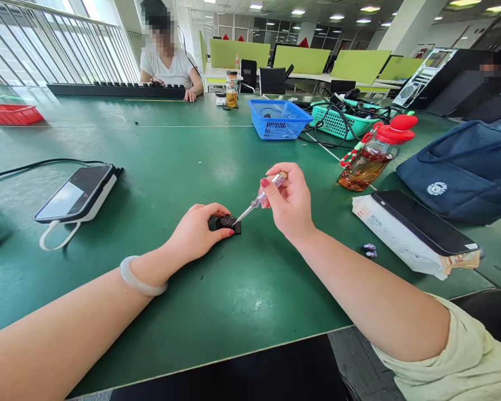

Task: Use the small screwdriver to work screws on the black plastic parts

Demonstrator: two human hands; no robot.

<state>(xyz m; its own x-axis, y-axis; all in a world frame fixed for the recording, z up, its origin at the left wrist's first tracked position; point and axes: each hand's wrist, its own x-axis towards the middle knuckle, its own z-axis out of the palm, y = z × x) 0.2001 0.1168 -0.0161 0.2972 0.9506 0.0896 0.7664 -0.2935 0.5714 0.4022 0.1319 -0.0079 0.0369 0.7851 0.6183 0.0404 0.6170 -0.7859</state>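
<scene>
My left hand rests on the green table and pinches a small black part, holding it flat against the surface. My right hand is closed around a slim screwdriver with a clear handle. The metal tip points down-left and touches the top of the black part. A pale bangle sits on my left wrist.
A phone on a white power bank with cable lies at left. At right lie a red-capped bottle, a phone on a white packet, a navy bag and two tiny pieces. Blue basket, teal basket and another person are behind.
</scene>
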